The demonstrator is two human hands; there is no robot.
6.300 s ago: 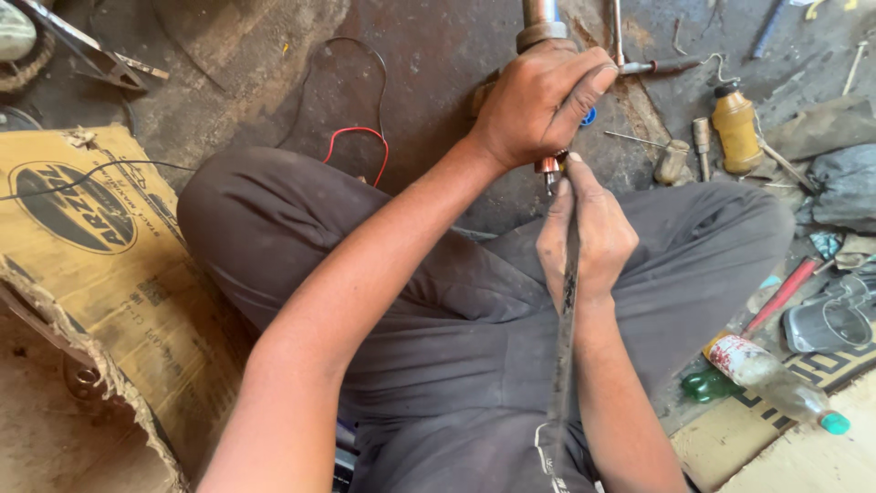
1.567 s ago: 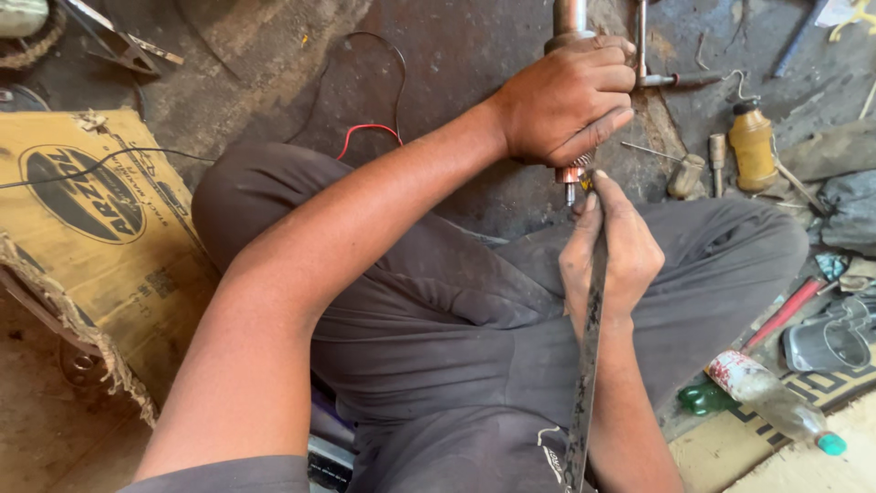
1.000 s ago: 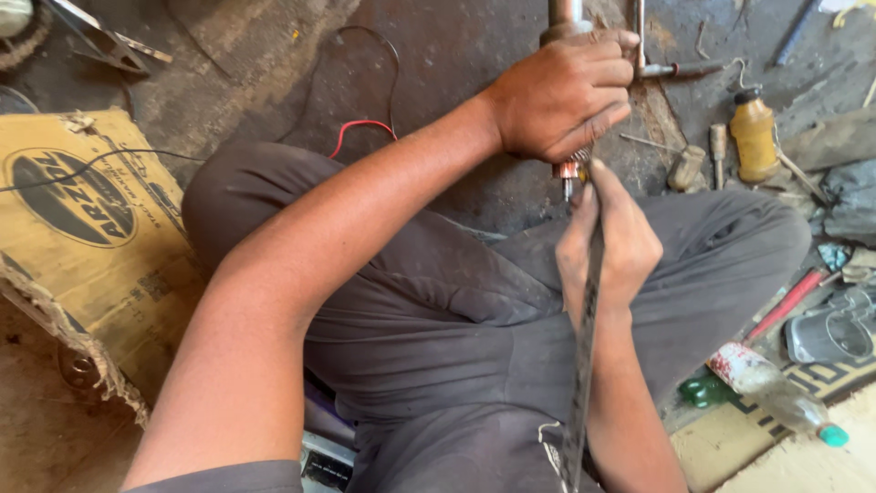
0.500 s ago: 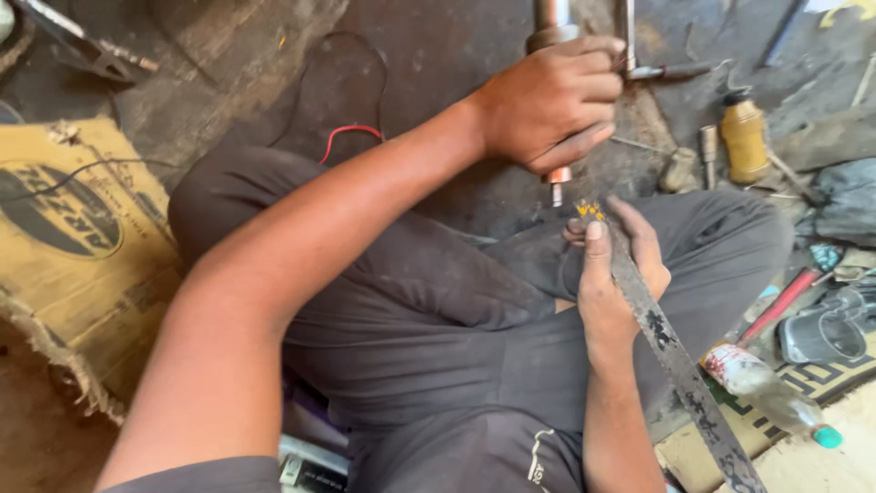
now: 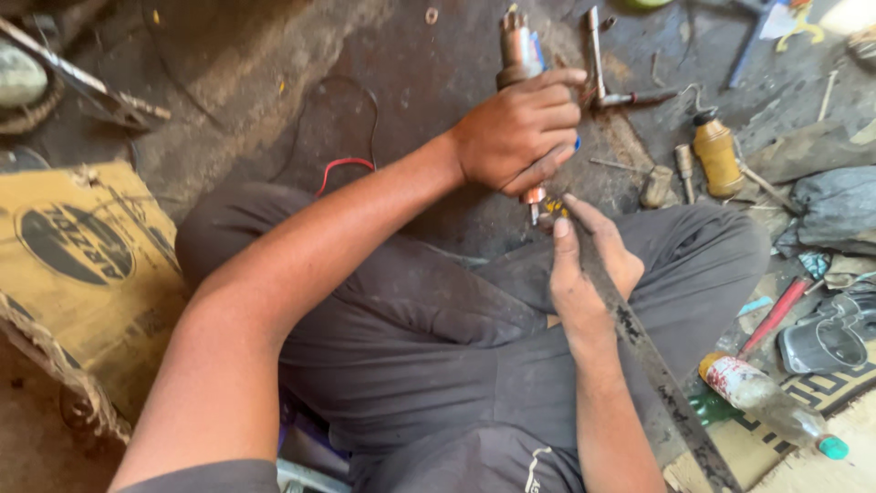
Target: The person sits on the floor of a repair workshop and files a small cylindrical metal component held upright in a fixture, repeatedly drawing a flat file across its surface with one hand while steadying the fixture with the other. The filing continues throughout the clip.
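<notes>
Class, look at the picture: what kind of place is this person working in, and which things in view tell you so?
Probably an informal floor-level repair workshop. The person sits cross-legged on stained, grimy ground, with metal tools and a small oil bottle scattered about, while the left hand grips a metal part.

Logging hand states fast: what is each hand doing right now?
Left hand: closed around the cylindrical metal tool.
Right hand: holding the long flat metal strip, fingers near the tool's tip.
</notes>
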